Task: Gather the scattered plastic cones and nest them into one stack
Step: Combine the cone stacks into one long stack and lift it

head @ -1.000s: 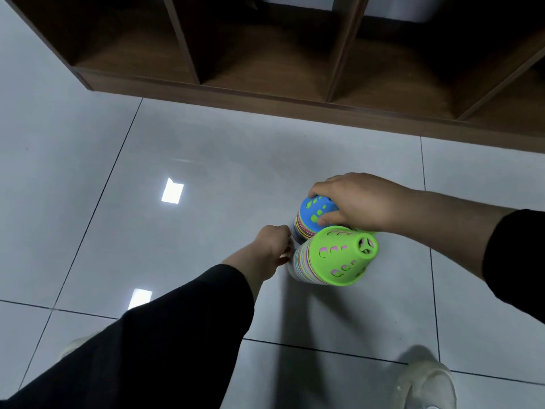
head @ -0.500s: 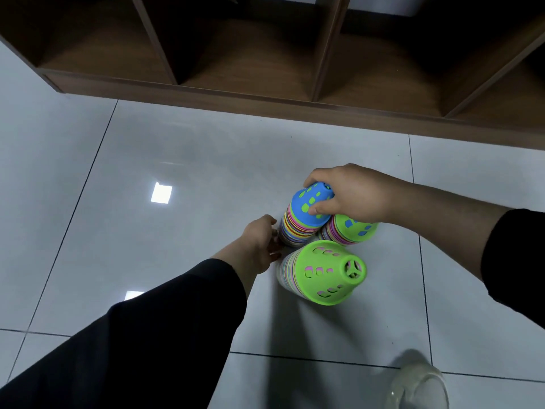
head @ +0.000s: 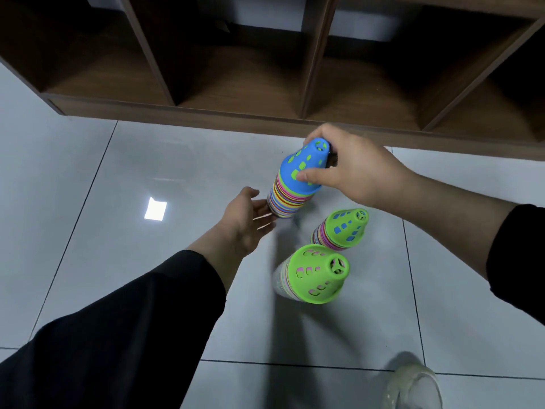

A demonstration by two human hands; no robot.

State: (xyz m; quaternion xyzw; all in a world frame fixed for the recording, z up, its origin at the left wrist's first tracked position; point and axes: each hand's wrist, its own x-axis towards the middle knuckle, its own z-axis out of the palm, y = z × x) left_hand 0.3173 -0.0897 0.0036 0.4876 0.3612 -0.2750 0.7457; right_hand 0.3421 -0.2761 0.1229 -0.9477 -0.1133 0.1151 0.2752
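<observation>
Two hands are at work, both on the same stack. My right hand point(head: 356, 172) grips the blue-topped stack point(head: 298, 178) near its tip, thumb across the blue cone and fingers curled round the far side, and holds it tilted above the floor. My left hand point(head: 244, 219) is open, fingers straight, their tips at the base of that stack — whether they bear its weight I cannot tell.

Three stacks make up the task's things now: the one in my grip, a smaller green-topped stack point(head: 342, 230) standing on the floor just below my right hand, and a second green-topped stack point(head: 315, 274) nearer to me, close beside the first. They are gathered but not yet one, so I judge the step to be merging. Next, the lifted stack's open base has to come squarely over a green tip and slide down straight — a skewed approach could tip the standing stack.

The floor point(head: 118, 178) is pale glossy tile with dark grout lines and bright reflections. A dark wooden shelf unit point(head: 265, 84) with open compartments stands just beyond. A pale shoe point(head: 415, 385) shows at lower right.
</observation>
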